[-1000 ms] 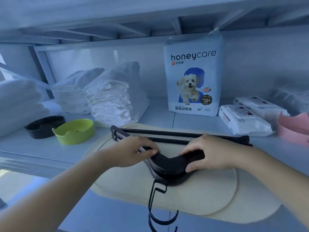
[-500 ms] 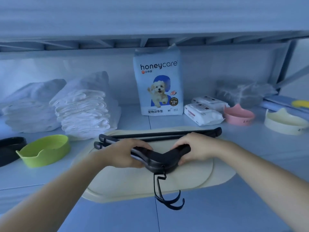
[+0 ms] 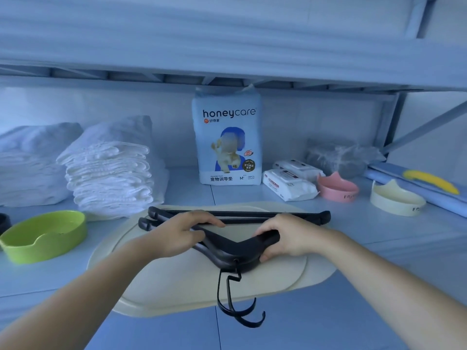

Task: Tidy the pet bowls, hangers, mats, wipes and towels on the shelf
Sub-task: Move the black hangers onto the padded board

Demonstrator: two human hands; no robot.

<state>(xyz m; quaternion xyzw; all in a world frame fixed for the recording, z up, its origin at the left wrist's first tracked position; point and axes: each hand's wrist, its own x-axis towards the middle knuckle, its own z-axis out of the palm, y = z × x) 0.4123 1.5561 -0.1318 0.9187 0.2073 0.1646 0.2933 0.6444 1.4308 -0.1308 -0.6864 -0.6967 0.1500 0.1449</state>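
Metal shelf [image 3: 379, 238], pale wall [image 3: 101, 104], bluish light

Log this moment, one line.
hangers: stacked on beige mat | left hand: grips hangers | right hand: grips hangers | hooks: hang past mat edge

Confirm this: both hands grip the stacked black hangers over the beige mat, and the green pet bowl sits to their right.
Wrong side. In the head view the green pet bowl sits to their left, not their right. The rest holds: the left hand and right hand grip the stacked black hangers over the beige mat.
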